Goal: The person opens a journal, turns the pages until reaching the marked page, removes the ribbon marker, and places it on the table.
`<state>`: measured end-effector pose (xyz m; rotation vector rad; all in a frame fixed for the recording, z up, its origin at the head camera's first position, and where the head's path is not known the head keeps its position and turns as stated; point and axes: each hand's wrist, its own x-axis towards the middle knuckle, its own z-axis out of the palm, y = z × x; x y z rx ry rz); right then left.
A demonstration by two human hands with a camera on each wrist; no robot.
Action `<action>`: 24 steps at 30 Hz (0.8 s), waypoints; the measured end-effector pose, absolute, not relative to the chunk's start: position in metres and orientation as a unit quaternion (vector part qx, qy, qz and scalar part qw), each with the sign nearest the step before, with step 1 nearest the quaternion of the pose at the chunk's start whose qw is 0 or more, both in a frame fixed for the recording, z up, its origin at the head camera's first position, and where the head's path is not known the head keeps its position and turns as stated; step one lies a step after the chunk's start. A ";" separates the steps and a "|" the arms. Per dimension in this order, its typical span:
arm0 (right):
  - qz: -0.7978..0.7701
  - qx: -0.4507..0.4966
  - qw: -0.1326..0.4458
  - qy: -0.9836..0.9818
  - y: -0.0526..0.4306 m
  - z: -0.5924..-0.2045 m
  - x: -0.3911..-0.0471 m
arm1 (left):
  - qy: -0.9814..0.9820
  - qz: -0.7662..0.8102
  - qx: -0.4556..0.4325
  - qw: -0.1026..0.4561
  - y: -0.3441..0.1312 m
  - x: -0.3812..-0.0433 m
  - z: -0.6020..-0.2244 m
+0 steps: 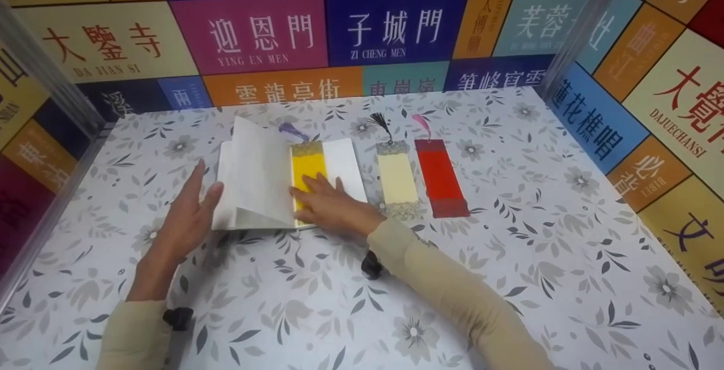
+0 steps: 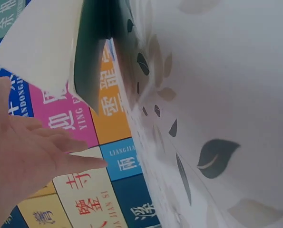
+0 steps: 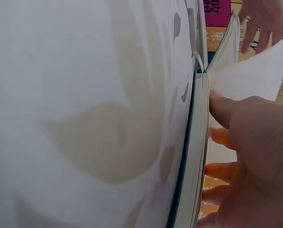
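The right hand (image 1: 331, 203), fingers spread, rests on the yellow bookmark (image 1: 309, 162) inside the open book (image 1: 347, 169), probably keeping it flat; the left hand (image 1: 189, 217), fingers extended, holding nothing, flanks the raised page (image 1: 261, 177), perhaps to steady it

Bookmark (image 1: 309, 162) inside open book (image 1: 345, 160)

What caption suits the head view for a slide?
Right hand on yellow bookmark in open book, left hand beside raised page; cream bookmark, red bookmark alongside.
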<state>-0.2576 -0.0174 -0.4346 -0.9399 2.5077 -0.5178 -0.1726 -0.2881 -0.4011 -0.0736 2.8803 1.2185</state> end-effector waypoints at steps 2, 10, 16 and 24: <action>-0.174 -0.339 0.206 0.901 -0.018 -0.434 -0.257 | 0.925 0.381 -0.008 -0.004 -0.286 -0.175 -0.401; -0.119 -0.342 0.219 0.906 -0.018 -0.429 -0.258 | 0.943 0.333 0.014 0.019 -0.279 -0.184 -0.395; -0.083 -0.344 0.210 0.911 -0.018 -0.424 -0.260 | 0.963 0.254 0.034 0.087 -0.267 -0.195 -0.403; -0.084 -0.344 0.207 0.912 -0.020 -0.427 -0.259 | 0.967 0.184 0.040 0.172 -0.255 -0.210 -0.419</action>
